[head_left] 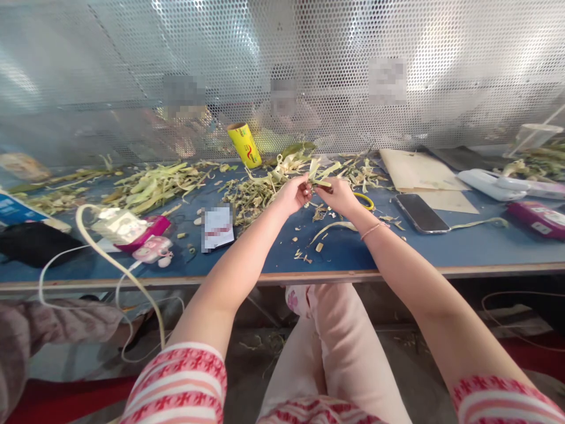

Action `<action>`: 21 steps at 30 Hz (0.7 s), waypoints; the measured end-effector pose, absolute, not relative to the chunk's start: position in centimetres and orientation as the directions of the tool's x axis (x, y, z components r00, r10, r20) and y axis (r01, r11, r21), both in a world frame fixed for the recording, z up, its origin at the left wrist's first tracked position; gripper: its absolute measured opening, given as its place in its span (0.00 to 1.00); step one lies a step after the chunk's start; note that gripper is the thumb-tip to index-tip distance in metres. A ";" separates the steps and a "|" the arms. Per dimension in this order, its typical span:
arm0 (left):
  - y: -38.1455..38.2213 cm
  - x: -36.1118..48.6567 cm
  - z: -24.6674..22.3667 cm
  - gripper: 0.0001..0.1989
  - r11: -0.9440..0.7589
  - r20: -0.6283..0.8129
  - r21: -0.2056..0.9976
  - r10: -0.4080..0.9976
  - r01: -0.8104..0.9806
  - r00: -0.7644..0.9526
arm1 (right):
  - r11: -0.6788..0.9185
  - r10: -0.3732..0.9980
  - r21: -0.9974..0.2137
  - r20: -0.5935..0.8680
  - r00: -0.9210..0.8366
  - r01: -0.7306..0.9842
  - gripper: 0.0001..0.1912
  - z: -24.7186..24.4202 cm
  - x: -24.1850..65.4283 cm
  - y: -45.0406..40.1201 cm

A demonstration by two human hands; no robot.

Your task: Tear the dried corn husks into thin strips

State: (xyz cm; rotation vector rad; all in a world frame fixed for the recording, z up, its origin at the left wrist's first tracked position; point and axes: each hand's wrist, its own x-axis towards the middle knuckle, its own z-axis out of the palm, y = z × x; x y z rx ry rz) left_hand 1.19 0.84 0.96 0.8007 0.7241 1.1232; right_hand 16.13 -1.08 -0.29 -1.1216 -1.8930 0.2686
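Observation:
Both hands are raised over the middle of the blue table, close together. My left hand (pixel 295 195) is closed, its fingers pinching the pale green plant strips (pixel 316 168). Beside it, my right hand (pixel 339 196) is closed on the same strips, which fan out upward between the hands. The exact plant cannot be made out. Under and left of my left hand spreads a heap of dry, shredded plant scraps (pixel 247 199). A yellow ring, perhaps a tape roll (pixel 365 201), lies just behind my right wrist. A curled pale strip (pixel 329 228) rests near the table's front.
A yellow cardboard tube (pixel 245 145) stands tilted at the back. Another strip pile (pixel 152 185) lies left. Phones (pixel 421 213) (pixel 218 228), a cabled pink device (pixel 143 232), cardboard (pixel 419 171) and a white handset (pixel 492 184) lie around. A perforated metal panel (pixel 335 70) closes off the back.

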 end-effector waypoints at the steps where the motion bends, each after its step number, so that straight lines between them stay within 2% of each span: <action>1: 0.8 1.3 0.9 0.13 0.219 -0.089 0.849 0.957 -0.482 0.277 | 0.550 0.799 -0.582 0.576 -0.174 0.599 0.12 -0.4 15.9 -1.1; 8: 0.4 1.8 0.5 0.13 0.150 -0.023 0.880 0.961 -0.451 0.276 | 0.521 0.805 -0.599 0.582 -0.117 0.608 0.09 -0.9 15.5 -0.6; 13: -0.1 1.9 0.7 0.14 0.079 0.035 0.916 0.961 -0.393 0.274 | 0.527 0.820 -0.669 0.562 -0.106 0.525 0.04 -0.8 15.3 -1.0; 16: -0.3 2.0 0.8 0.15 0.050 0.047 0.938 0.962 -0.344 0.270 | 0.526 0.833 -0.698 0.537 -0.130 0.486 0.05 -0.6 15.3 -1.2; 21: -0.1 1.8 0.7 0.17 0.027 0.063 0.945 0.963 -0.324 0.264 | 0.550 0.820 -0.672 0.546 -0.170 0.496 0.06 -0.8 15.7 -0.7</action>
